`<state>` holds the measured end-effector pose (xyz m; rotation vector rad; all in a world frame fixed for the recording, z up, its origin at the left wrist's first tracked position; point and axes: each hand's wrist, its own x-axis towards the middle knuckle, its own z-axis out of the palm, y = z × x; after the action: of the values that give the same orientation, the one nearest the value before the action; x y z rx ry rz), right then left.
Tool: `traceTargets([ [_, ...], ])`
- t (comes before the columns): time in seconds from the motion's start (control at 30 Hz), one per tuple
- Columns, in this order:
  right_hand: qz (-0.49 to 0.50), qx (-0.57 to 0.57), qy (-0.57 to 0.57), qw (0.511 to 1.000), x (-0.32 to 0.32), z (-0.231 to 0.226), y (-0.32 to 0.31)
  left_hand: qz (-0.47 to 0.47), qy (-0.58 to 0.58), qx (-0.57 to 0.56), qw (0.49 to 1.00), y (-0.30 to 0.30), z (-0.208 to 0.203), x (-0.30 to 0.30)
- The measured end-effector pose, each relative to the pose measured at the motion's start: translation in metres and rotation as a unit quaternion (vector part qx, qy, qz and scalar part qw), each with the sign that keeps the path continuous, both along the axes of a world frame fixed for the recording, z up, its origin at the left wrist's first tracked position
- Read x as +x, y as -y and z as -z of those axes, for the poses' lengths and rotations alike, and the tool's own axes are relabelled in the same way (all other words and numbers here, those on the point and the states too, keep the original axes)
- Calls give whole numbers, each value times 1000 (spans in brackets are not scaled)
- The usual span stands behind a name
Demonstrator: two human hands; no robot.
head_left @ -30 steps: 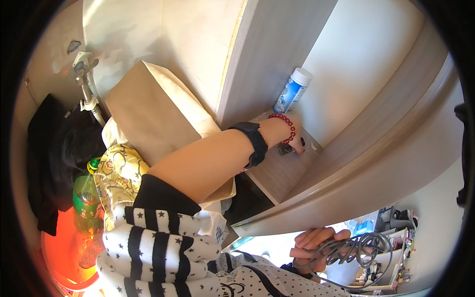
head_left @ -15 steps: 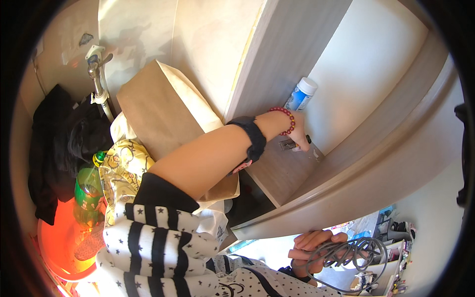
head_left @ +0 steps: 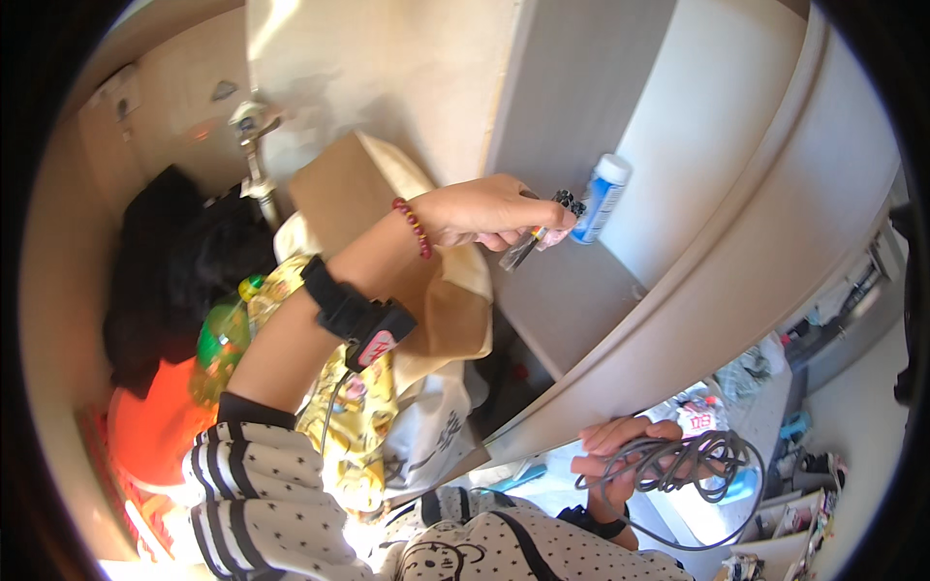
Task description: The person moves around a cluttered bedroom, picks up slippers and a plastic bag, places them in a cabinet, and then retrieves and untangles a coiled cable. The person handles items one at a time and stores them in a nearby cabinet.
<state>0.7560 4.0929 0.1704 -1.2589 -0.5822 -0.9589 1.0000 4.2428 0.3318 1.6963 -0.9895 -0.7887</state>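
Observation:
My left hand (head_left: pixel 489 211), a red beaded bracelet on its wrist, is closed on a small bundle (head_left: pixel 544 237) in front of the shelf. The bundle shows black bead-like bits, something pink, and a thin dark piece by clear wrapping; its exact kind is unclear. Just beyond it, a blue bottle with a white cap (head_left: pixel 601 198) stands on the wooden shelf (head_left: pixel 572 300). Lower right, my right hand (head_left: pixel 630 450) grips a loosely coiled grey cable (head_left: pixel 693 465), one loop hanging below the fingers.
Behind my left arm are a brown paper bag (head_left: pixel 334 189), a yellow patterned cloth (head_left: pixel 354 436) and a green bottle (head_left: pixel 223 334). An orange basin (head_left: pixel 155 426) and dark clothes (head_left: pixel 165 281) lie at far left. A curved wooden panel (head_left: pixel 717 300) borders the shelf.
My left hand has come up and left from the shelf surface, now carrying the small bundle. The view has shifted a little. My right hand still holds the cable.

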Motion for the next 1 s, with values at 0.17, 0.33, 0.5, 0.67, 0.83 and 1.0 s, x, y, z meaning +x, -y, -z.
traceTargets([
  [0.17,-9,-90,-26,996,5,-9,8,-127,69,53,988,-107,7,-71],
  [0.33,1,-125,17,992,14,-5,3,-329,74,55,940,-214,31,-209],
  [0.5,-73,-116,1,990,25,20,-5,-584,25,43,810,-313,78,-385],
  [0.67,-120,-153,-12,981,37,40,-23,-810,-120,-63,571,-362,139,-530],
  [0.83,-102,-207,-10,973,31,45,-59,-862,-219,-56,453,-395,226,-619],
  [1.0,-38,-244,-39,968,-6,47,-101,-836,-292,-39,463,-456,322,-657],
])
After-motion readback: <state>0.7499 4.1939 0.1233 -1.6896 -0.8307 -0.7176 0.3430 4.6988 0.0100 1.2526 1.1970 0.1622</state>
